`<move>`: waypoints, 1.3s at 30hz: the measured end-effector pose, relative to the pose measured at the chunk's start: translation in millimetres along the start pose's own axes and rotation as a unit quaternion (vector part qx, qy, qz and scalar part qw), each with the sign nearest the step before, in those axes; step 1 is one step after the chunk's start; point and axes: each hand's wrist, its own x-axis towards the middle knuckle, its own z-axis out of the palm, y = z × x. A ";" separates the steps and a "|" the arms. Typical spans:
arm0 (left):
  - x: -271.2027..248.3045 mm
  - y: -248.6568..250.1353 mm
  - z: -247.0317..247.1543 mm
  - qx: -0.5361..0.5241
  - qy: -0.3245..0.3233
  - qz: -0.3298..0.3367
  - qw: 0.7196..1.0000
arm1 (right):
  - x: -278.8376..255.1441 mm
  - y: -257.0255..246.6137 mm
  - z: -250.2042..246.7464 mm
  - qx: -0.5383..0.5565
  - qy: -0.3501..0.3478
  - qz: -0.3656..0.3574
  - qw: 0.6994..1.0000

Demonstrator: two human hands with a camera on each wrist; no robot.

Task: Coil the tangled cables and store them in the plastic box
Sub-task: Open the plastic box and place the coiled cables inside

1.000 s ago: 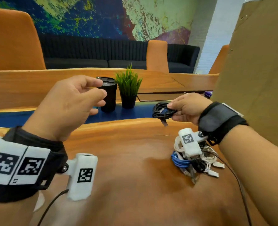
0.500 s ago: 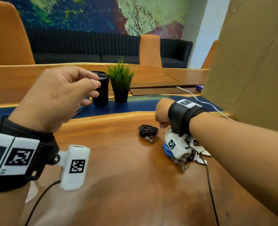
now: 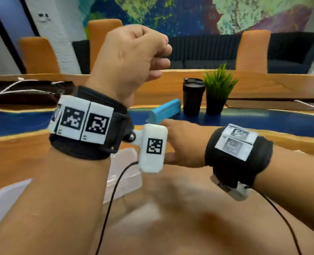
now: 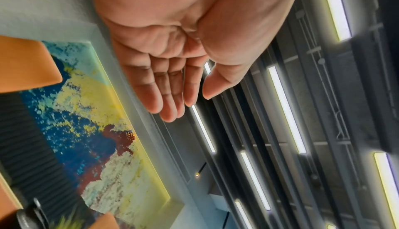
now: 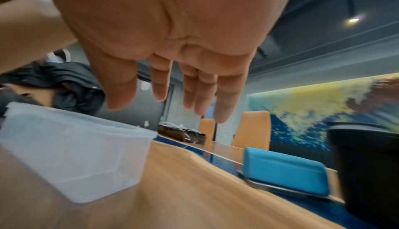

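A raised left forearm crosses the foreground, its wrist camera [image 3: 152,148] partly masking the clear plastic box [image 3: 124,173], which sits on the wooden table [image 3: 171,218]. The left hand [image 3: 130,61] is lifted, fingers loosely curled and holding nothing. The right hand [image 3: 183,142] reaches across towards the box, fingers straight and empty. Beyond lie a blue case [image 3: 164,111], a black tumbler [image 3: 193,96] and a potted plant [image 3: 219,89]. Half a second ago the view faced a coiled black cable and a cable pile by the right hand; it has since swung left, and no cable shows now.
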 end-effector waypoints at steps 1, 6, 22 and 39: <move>2.1 4.7 -8.3 0.026 -0.002 0.001 1.000 | 5.7 -13.7 4.1 -0.009 -0.011 -0.028 1.000; 4.7 15.4 -35.3 0.136 -0.020 -0.001 0.990 | 25.0 -56.2 29.1 -0.063 -0.069 -0.089 0.992; -19.1 -12.3 -10.1 0.499 -0.294 -0.043 0.814 | -62.0 79.4 14.0 -0.094 -0.088 0.206 0.970; -39.9 -115.3 31.1 0.689 -0.391 0.061 0.606 | -88.5 94.0 19.7 -0.213 -0.065 0.224 0.949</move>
